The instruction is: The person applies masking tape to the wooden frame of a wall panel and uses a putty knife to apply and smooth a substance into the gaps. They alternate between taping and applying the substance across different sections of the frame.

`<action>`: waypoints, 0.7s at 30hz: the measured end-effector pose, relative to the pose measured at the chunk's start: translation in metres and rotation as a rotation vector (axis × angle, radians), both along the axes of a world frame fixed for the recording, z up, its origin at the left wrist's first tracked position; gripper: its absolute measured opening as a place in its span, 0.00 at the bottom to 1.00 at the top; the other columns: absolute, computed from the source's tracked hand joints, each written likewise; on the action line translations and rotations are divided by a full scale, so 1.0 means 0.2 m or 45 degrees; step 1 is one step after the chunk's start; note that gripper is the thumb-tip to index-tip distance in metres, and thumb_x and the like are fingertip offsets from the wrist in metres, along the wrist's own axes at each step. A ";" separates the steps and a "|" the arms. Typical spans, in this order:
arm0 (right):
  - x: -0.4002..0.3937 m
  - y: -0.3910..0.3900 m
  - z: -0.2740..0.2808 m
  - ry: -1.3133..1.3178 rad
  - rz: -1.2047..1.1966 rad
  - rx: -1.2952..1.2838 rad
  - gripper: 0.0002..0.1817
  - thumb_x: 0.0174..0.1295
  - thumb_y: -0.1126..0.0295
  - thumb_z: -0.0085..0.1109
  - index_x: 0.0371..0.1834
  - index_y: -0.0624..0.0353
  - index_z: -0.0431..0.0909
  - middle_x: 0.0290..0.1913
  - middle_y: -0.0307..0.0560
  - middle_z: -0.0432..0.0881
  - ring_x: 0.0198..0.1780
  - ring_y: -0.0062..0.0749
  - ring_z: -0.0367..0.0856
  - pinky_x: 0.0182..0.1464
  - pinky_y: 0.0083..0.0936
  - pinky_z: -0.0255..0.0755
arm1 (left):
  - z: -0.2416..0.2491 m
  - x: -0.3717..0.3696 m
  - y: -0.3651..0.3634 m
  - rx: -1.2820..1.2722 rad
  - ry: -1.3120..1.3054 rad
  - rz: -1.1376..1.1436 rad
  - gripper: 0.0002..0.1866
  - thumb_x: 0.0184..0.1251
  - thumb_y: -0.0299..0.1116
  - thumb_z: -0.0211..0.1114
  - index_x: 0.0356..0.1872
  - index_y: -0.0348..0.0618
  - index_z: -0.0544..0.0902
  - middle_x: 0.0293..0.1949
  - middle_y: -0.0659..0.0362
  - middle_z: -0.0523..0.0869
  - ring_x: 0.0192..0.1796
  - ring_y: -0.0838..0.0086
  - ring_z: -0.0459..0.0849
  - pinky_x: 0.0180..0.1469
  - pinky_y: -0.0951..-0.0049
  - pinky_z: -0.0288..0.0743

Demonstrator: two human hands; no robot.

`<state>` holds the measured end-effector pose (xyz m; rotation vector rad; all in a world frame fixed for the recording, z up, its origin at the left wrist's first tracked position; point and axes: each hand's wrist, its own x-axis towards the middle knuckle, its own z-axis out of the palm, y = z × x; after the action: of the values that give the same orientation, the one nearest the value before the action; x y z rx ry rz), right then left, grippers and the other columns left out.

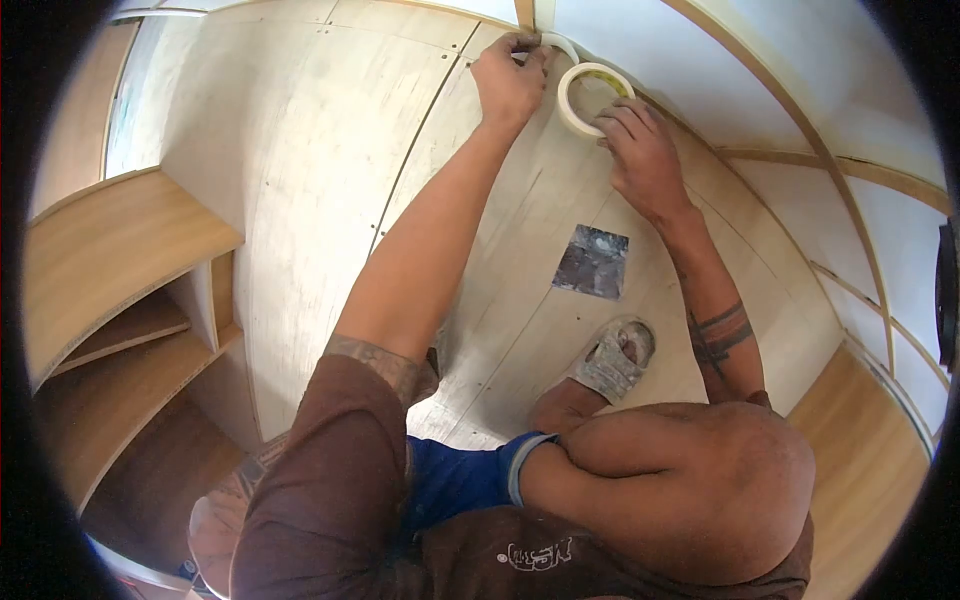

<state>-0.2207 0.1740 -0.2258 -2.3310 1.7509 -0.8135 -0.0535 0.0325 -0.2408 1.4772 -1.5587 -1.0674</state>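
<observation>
Near the top centre, my left hand (512, 80) pinches the loose end of a pale tape strip close to the corner where the wooden floor meets the white wall. The strip curves from there to a cream tape roll (567, 107). My right hand (640, 150) holds the roll at its lower right edge, fingers closed on the rim. The roll's open centre faces up, and a yellowish inner core shows. Below the hands, a dark, paint-smeared square sheet (592, 262) lies flat on the floor.
Curved wooden shelves (130, 240) stand at the left. A white wall panel (700, 80) with wooden battens runs along the upper right. My sandalled foot (615, 360) is on the plank floor (320, 130), below the square sheet. A wooden panel (860, 450) is at the lower right.
</observation>
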 end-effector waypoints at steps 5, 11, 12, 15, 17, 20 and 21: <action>0.00 0.00 0.00 0.014 -0.003 -0.004 0.15 0.56 0.77 0.64 0.48 0.61 0.83 0.53 0.50 0.84 0.65 0.48 0.78 0.70 0.47 0.70 | -0.03 -0.01 -0.03 -0.161 -0.048 -0.042 0.14 0.69 0.31 0.75 0.49 0.32 0.88 0.28 0.49 0.92 0.26 0.73 0.91 0.29 0.73 0.84; 0.01 0.03 0.01 0.067 0.028 -0.005 0.13 0.60 0.75 0.60 0.47 0.62 0.84 0.53 0.50 0.84 0.66 0.47 0.78 0.71 0.49 0.70 | 0.03 0.01 0.03 -0.012 0.014 -0.018 0.15 0.70 0.29 0.73 0.53 0.32 0.87 0.39 0.50 0.92 0.29 0.74 0.90 0.28 0.73 0.83; 0.01 0.04 0.01 0.068 0.021 -0.006 0.13 0.60 0.75 0.60 0.47 0.62 0.84 0.53 0.50 0.84 0.66 0.47 0.78 0.71 0.49 0.70 | 0.03 0.03 0.04 0.033 0.133 0.004 0.14 0.73 0.29 0.70 0.54 0.34 0.86 0.43 0.52 0.92 0.34 0.74 0.90 0.32 0.74 0.83; 0.01 0.08 0.01 0.132 0.053 -0.050 0.12 0.62 0.74 0.58 0.47 0.62 0.83 0.54 0.49 0.83 0.67 0.47 0.77 0.74 0.51 0.69 | 0.05 0.13 0.04 0.023 0.226 -0.082 0.13 0.80 0.32 0.62 0.57 0.37 0.86 0.49 0.55 0.90 0.42 0.74 0.87 0.42 0.73 0.81; 0.00 0.11 0.03 0.161 0.137 -0.061 0.11 0.64 0.72 0.57 0.47 0.61 0.83 0.55 0.47 0.83 0.68 0.45 0.77 0.77 0.52 0.67 | 0.13 0.22 0.07 0.026 0.080 -0.211 0.20 0.87 0.43 0.53 0.58 0.40 0.87 0.50 0.56 0.89 0.51 0.72 0.82 0.57 0.68 0.75; -0.01 0.17 0.03 0.237 0.189 -0.088 0.11 0.64 0.70 0.58 0.47 0.60 0.83 0.56 0.46 0.83 0.69 0.43 0.77 0.79 0.52 0.65 | 0.29 0.32 0.06 0.076 0.013 -0.402 0.22 0.85 0.48 0.57 0.57 0.40 0.88 0.53 0.57 0.90 0.54 0.70 0.83 0.62 0.64 0.75; -0.01 0.19 0.04 0.238 0.179 -0.088 0.11 0.64 0.70 0.58 0.47 0.60 0.83 0.56 0.46 0.83 0.69 0.43 0.77 0.79 0.52 0.65 | 0.32 0.34 0.04 0.075 0.014 -0.413 0.22 0.85 0.48 0.57 0.57 0.40 0.88 0.53 0.57 0.90 0.54 0.70 0.83 0.62 0.64 0.75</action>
<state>-0.2223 0.2112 -0.2172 -2.6170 1.6239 -0.6637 0.0149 0.0411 -0.1769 1.2799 -1.8143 -1.3111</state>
